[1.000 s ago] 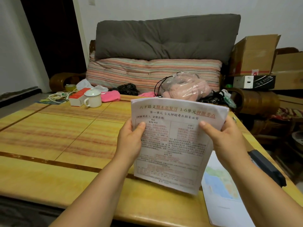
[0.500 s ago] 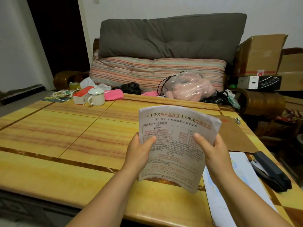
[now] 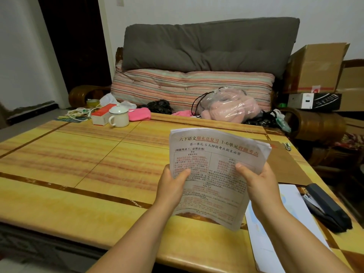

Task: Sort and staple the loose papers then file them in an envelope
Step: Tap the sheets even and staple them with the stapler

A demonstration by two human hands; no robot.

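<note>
Papers (image 3: 214,174) stand upright over the table's (image 3: 78,174) near edge, long axis vertical, my left hand (image 3: 173,186) gripping the left margin and my right hand (image 3: 258,184) the right margin. From what I see, the stapler (image 3: 329,207) lies just right of my right hand, the brown envelope (image 3: 285,166) beyond it, so that hand should reach.

Two hands are holding a stack of papers (image 3: 213,174) up over the yellow table (image 3: 82,174). The left hand (image 3: 173,186) and the right hand (image 3: 260,186) are each gripping one side. A dark stapler (image 3: 327,207) is lying nearby.
</note>
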